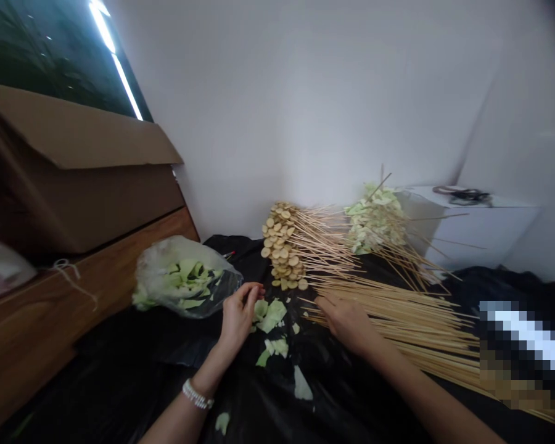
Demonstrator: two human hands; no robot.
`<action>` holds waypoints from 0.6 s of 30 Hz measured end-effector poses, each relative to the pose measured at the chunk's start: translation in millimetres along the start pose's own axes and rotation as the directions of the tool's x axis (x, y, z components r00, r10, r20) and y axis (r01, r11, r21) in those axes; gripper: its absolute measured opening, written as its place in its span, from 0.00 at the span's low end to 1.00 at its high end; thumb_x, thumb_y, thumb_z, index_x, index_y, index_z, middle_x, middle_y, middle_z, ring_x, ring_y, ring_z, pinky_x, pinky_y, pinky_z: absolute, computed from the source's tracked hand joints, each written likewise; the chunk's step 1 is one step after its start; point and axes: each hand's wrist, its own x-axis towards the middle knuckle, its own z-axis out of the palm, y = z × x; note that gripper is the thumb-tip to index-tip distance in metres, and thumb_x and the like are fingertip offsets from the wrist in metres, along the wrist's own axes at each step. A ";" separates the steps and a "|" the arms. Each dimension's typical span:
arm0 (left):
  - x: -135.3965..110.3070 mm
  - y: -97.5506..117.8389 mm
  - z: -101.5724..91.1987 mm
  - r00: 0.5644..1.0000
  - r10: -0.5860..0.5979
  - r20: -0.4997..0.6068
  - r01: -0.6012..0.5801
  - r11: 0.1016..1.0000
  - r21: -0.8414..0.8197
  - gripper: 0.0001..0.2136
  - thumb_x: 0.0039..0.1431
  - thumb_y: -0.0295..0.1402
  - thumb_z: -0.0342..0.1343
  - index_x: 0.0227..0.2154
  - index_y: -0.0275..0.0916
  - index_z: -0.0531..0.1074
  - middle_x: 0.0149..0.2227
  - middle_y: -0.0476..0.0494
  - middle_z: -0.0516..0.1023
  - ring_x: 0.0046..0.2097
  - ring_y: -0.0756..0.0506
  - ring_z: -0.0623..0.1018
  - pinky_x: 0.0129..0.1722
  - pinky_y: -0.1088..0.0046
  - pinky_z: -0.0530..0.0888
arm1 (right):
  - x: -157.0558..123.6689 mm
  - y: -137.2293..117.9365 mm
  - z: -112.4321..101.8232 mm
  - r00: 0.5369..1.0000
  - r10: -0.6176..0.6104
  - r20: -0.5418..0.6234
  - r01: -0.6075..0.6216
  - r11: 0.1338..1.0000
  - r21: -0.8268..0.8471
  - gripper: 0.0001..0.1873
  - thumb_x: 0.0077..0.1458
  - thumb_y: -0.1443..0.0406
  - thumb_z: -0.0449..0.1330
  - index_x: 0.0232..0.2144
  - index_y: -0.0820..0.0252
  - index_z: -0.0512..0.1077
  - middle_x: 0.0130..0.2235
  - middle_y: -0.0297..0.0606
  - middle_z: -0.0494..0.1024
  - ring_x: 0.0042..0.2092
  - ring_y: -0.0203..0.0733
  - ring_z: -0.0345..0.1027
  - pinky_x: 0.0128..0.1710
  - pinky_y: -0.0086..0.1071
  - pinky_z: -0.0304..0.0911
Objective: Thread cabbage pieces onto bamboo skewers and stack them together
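Note:
My left hand [239,310] is raised over a few torn cabbage leaves [271,316], its fingers drawn together. Whether anything sits between those fingertips I cannot make out. My right hand [346,319] is at the near ends of a spread of bamboo skewers [411,320], with its fingers closed around some of them. Just left of my left hand lies a clear plastic bag [160,265] holding cut cabbage [192,274]. Beyond both hands is a stack of skewers threaded with round, pale yellow slices [282,237], their bare ends pointing right.
Skewered cabbage [377,219] is heaped at the back right, beside a white box [485,228] with a dark cord on top. A cardboard box [97,185] stands on a wooden surface at left. Black sheeting [351,394] covers the work area. A white wall rises behind.

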 end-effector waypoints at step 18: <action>-6.8 1.3 2.8 0.897 0.048 0.440 -0.249 0.876 0.413 0.16 0.46 0.36 0.63 0.41 0.42 0.77 0.38 0.42 0.77 0.41 0.42 0.75 0.39 0.70 0.70 | 0.7 -3.4 3.6 0.999 -0.031 0.040 0.028 0.998 0.061 0.13 0.61 0.71 0.47 0.41 0.58 0.70 0.39 0.39 0.75 0.38 0.40 0.68 0.33 0.30 0.52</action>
